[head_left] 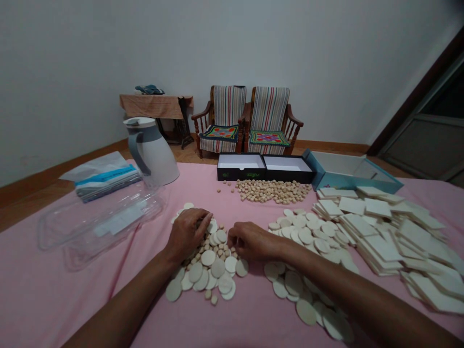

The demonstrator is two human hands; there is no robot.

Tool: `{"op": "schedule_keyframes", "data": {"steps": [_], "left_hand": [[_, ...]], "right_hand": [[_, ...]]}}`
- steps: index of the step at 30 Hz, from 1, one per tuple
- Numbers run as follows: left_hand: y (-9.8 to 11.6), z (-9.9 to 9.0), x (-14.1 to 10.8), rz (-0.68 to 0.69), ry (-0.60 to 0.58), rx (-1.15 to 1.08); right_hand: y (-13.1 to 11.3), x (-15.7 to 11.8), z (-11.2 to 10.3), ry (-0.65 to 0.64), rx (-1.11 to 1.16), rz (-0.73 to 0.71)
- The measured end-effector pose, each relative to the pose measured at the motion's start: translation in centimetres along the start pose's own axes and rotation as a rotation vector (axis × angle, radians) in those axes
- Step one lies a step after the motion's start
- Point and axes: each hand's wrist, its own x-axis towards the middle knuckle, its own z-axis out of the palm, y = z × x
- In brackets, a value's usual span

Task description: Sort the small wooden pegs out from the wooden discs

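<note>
A mixed pile of round wooden discs (208,258) and small wooden beads (221,250) lies in front of me on the pink cloth. At the pile's upper left edge is my left hand (188,231), its fingers curled together beside a pale disc; anything inside them is hidden. My right hand (250,240) reaches to the pile's right edge with fingers bent down in a pinch among the beads. What it pinches is too small or covered to see. A larger heap of wooden discs (305,236) spreads beyond and beneath my right forearm.
Beads (273,191) are gathered before two open black boxes (241,173). An open blue box (355,182) stands behind stacked square wooden pieces (377,241). At left are a white-grey jug (159,157), a tissue pack (107,179) and clear plastic trays (108,222).
</note>
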Motion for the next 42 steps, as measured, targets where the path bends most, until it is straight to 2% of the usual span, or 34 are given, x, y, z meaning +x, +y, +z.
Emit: {"op": "schedule_keyframes", "data": {"steps": [3,7,11,13,16,18,20,24,27,30,34,36,39,41,42], "left_hand": [[-0.1,0.0,0.0,-0.001,0.004,0.003],[-0.1,0.1,0.0,0.001,0.009,0.011],[0.0,0.1,0.1,0.011,0.012,0.013],[0.0,0.0,0.1,0.015,0.011,0.009],[0.1,0.0,0.1,0.011,0.012,0.002],[0.1,-0.1,0.1,0.008,0.010,0.002],[0.1,-0.1,0.1,0.004,0.007,0.005],[0.0,-0.1,0.0,-0.016,0.002,0.024],[-0.2,-0.3,0.0,-0.030,0.045,0.037],[-0.5,-0.4,0.1,-0.057,0.113,0.060],[-0.8,-0.4,0.2,-0.110,0.146,0.072],[-0.9,-0.4,0.2,-0.122,0.149,0.067],[-0.9,-0.3,0.2,-0.121,0.143,0.055],[-0.9,-0.2,0.1,-0.115,0.131,0.042],[-0.8,-0.2,0.1,-0.109,0.123,0.034]], "right_hand": [[0.1,0.4,0.5,-0.033,-0.025,-0.008],[0.7,0.7,0.6,-0.006,-0.104,0.000],[2.6,1.3,-0.4,0.066,-0.244,0.160],[3.7,1.7,-1.4,0.133,-0.332,0.260],[4.7,2.2,-2.8,0.334,-0.449,0.412],[4.7,2.6,-3.1,0.429,-0.481,0.456],[4.3,3.1,-2.8,0.408,-0.433,0.379],[3.0,4.4,-0.7,0.225,-0.175,0.041],[2.2,5.2,0.8,0.167,-0.093,-0.057],[2.0,5.4,1.3,0.137,-0.120,-0.068],[2.4,4.9,0.6,0.129,-0.198,0.008],[2.5,4.4,-0.2,0.181,-0.256,0.107],[2.2,3.7,-1.2,0.351,-0.338,0.257],[1.7,3.1,-1.5,0.381,-0.306,0.235],[1.3,2.7,-1.4,0.346,-0.259,0.190]]}}
